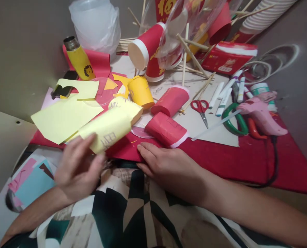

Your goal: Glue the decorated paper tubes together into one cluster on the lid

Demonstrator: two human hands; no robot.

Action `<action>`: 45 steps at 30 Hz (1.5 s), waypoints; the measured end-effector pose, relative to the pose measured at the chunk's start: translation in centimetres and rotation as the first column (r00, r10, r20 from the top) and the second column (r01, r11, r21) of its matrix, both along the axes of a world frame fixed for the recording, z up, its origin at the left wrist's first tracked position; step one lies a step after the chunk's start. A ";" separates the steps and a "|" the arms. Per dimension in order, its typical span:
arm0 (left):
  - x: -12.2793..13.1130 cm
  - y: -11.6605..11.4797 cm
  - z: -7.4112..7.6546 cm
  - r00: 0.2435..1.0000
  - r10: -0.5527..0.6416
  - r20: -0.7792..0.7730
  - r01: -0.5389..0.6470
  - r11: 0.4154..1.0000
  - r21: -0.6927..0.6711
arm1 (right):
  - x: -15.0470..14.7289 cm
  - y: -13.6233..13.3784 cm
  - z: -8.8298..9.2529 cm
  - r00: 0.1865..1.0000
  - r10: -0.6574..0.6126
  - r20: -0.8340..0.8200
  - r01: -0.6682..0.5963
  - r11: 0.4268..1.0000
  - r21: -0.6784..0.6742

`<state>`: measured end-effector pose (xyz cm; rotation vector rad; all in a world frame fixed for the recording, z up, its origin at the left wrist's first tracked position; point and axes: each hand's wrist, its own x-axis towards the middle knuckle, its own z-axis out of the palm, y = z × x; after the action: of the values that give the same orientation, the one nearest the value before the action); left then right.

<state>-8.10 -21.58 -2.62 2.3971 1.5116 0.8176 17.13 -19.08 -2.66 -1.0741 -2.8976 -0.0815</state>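
Note:
My left hand (77,168) is at the lower end of a pale yellow paper-covered tube (112,129) with pencil marks. Its thumb and fingers are apart, slightly blurred, and overlap the tube's edge. That tube leans over a second pale yellow paper-covered cylinder (135,110). My right hand (163,162) rests on the red table edge, fingers stretched out and holding nothing. Just beyond it lies a red paper-covered cylinder (165,129) with a pink rim. Another red cylinder (172,100) touches it from behind, and an orange-yellow one (141,92) lies to the left.
Pale yellow sheets (65,117) spread at left near a yellow bottle (80,62). Red-handled scissors (200,108), white markers (218,94) and a pink glue gun (262,113) lie right, its cord hanging over the edge. Behind are wooden sticks (192,58) and red paper cups (150,41).

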 end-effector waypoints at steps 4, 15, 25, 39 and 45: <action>1.6 -1.0 -1.5 0.990 -0.134 -0.034 0.131 0.988 -0.082 | 0.5 -0.6 -0.1 0.996 0.013 -0.088 -0.011 1.000 0.018; 3.2 -0.2 -1.8 0.914 -0.398 -0.078 0.381 0.908 -0.175 | 2.6 -0.5 0.7 0.952 -0.066 -0.297 0.071 0.997 0.005; 2.7 1.0 -2.0 0.905 -0.426 0.007 0.416 0.878 -0.238 | 4.1 0.6 2.2 0.912 -0.060 -0.405 0.109 0.989 0.097; -2.0 0.3 1.2 0.898 -0.431 0.095 0.437 0.839 -0.325 | 7.1 4.8 4.5 0.852 -0.218 -0.477 0.351 0.912 0.211; -2.1 2.5 3.0 0.963 -0.099 0.250 0.110 0.994 -0.028 | 8.1 7.2 4.0 0.772 -0.361 -0.523 0.462 0.884 0.071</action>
<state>-10.24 -19.12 0.42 2.2246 1.2825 1.0087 25.25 -11.85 1.36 -1.4270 -2.1102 -0.0888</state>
